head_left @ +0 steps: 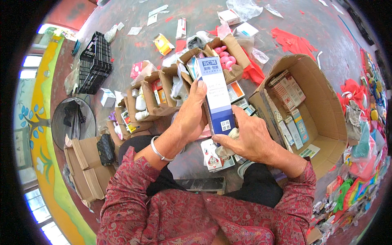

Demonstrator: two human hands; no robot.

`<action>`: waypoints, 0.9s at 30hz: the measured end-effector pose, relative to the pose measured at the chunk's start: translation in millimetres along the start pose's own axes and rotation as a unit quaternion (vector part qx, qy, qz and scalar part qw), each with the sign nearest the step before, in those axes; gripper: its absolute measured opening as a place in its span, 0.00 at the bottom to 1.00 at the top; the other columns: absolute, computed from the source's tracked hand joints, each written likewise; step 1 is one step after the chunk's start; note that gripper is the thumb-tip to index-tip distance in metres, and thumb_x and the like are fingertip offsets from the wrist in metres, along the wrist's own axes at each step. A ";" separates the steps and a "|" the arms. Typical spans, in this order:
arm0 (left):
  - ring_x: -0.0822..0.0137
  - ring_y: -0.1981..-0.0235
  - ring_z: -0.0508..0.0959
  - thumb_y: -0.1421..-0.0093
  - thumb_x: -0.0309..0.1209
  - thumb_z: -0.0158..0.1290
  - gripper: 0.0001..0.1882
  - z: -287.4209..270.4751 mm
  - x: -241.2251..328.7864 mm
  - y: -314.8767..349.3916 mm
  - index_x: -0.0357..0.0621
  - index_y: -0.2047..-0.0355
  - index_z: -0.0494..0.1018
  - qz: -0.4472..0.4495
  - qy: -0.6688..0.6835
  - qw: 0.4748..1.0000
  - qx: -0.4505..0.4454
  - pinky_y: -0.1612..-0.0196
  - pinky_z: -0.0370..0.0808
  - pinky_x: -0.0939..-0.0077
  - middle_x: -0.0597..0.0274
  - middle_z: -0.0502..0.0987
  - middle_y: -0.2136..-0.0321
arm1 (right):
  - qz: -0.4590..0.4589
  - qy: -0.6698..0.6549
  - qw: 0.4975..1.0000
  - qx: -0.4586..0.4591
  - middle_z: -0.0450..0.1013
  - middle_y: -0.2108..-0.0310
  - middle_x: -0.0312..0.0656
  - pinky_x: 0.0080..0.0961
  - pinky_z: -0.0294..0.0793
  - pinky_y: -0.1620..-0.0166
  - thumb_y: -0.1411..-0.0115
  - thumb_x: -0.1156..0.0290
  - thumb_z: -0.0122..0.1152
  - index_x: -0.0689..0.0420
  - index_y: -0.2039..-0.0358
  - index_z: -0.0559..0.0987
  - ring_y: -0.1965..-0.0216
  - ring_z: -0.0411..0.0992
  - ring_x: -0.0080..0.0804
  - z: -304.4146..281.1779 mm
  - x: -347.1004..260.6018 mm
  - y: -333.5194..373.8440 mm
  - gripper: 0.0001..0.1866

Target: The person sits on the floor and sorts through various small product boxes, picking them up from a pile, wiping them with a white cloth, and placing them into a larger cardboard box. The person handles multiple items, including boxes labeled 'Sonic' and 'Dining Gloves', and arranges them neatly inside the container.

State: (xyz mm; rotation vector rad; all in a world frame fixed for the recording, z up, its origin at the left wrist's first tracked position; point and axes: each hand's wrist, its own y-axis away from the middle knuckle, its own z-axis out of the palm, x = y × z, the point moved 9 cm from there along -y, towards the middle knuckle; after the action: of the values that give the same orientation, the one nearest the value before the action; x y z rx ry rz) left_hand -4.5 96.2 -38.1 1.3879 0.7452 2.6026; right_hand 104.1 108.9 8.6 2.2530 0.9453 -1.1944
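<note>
A long white and blue carton (215,96) is held up in front of me, tilted slightly, between both hands. My left hand (192,108) grips its left side, thumb lying along the upper edge; a silver bangle (158,149) circles that wrist. My right hand (251,136) clasps the lower right end, with fingers partly hidden. Something pale and crumpled (224,152) shows just under the right hand; I cannot tell whether it is held. Below lie playing-card-like packs (211,155) between my feet.
At my right stands a large open cardboard box (326,110) with several cartons inside. Small cardboard boxes (153,100) of sorted goods run in a row to the left, one holding pink toys (225,57). A black crate (96,61), a mesh basket (73,118) and a heap of colourful items (359,183) lie around.
</note>
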 end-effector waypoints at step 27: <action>0.61 0.54 0.71 0.37 0.47 0.36 0.27 15.2 7.1 7.8 0.54 0.41 0.44 0.020 0.037 0.995 -0.092 0.54 0.73 0.65 0.56 0.65 0.53 | -0.072 -0.013 0.997 0.035 0.71 0.72 0.55 0.36 0.72 0.72 0.55 0.56 0.64 0.68 0.60 0.65 0.74 0.73 0.50 -4.3 -6.5 7.6 0.32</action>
State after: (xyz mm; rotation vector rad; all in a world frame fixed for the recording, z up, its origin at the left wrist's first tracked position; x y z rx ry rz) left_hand 4.7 97.2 -22.0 1.2721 0.4763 2.6868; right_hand 109.5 104.0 16.7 2.2498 1.0869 -1.3336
